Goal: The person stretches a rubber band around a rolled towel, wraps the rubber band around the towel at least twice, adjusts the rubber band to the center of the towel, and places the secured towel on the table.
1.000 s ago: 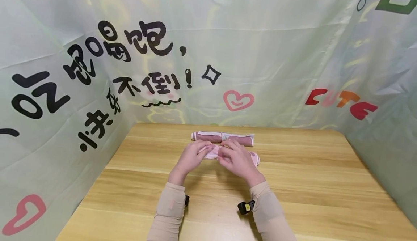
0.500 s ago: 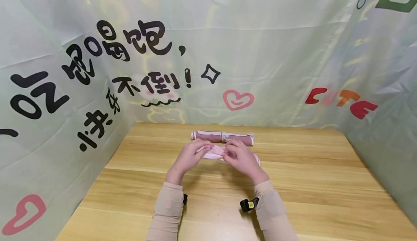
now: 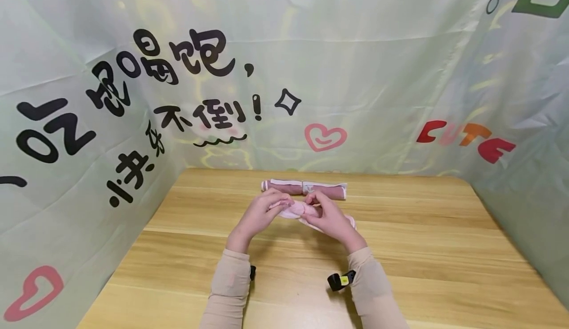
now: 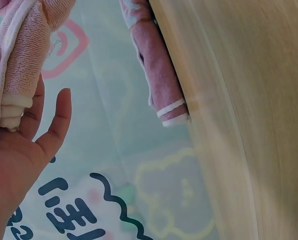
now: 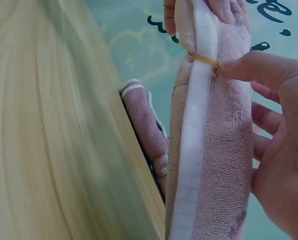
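Observation:
A pale pink towel [image 3: 297, 209], rolled into a long tube with white edging, is held up above the table between both hands. A thin yellowish rubber band [image 5: 204, 60] runs round it and cinches it near the middle. My left hand [image 3: 259, 214] grips the roll toward its left end, with the thumb on one side and fingers behind. My right hand [image 3: 332, 219] holds the roll just right of the middle; its thumb tip lies at the band, as the right wrist view shows, and its other fingers are partly hidden behind the towel.
Behind the hands, a darker mauve rolled towel [image 3: 284, 187], also cinched at its middle, lies near the back edge of the wooden table [image 3: 413, 240]. Printed fabric curtains [image 3: 378, 87] enclose the back and sides.
My right hand has shifted slightly to the right along the roll, and more of the pink towel's middle shows between the hands. The left hand has barely moved. The mauve roll lies still.

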Demonstrator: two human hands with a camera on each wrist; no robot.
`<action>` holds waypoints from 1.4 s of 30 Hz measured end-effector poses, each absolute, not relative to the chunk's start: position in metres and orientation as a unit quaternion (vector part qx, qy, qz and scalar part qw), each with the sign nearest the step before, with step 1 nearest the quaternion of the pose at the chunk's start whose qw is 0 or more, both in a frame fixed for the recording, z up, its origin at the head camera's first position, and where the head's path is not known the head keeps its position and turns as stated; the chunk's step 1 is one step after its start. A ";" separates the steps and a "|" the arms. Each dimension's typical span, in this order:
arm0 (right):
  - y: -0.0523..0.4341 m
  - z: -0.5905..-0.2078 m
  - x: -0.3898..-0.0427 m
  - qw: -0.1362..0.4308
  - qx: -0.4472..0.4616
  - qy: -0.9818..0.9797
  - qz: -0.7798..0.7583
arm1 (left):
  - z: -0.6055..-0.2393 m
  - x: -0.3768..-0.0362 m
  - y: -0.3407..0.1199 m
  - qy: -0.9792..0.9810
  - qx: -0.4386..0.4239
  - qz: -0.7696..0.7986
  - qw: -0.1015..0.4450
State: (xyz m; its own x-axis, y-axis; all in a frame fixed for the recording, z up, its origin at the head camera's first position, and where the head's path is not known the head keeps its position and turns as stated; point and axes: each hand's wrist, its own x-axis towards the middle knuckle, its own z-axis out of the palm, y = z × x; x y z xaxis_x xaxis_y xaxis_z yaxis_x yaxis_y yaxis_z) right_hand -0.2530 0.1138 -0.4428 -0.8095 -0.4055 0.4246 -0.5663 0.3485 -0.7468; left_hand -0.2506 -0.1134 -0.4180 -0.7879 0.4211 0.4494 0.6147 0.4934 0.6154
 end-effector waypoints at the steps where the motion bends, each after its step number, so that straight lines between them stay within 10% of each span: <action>1: 0.114 -0.443 -0.253 0.071 0.289 -0.820 0.488 | -0.418 -0.251 -0.113 -0.854 -0.305 -0.405 0.119; 13: 0.119 -0.449 -0.253 0.034 0.226 -0.893 0.387 | -0.417 -0.249 -0.109 -0.865 -0.294 -0.390 0.116; 42: 0.115 -0.454 -0.258 0.249 0.295 -0.878 0.283 | -0.427 -0.255 -0.104 -0.930 -0.190 -0.313 0.014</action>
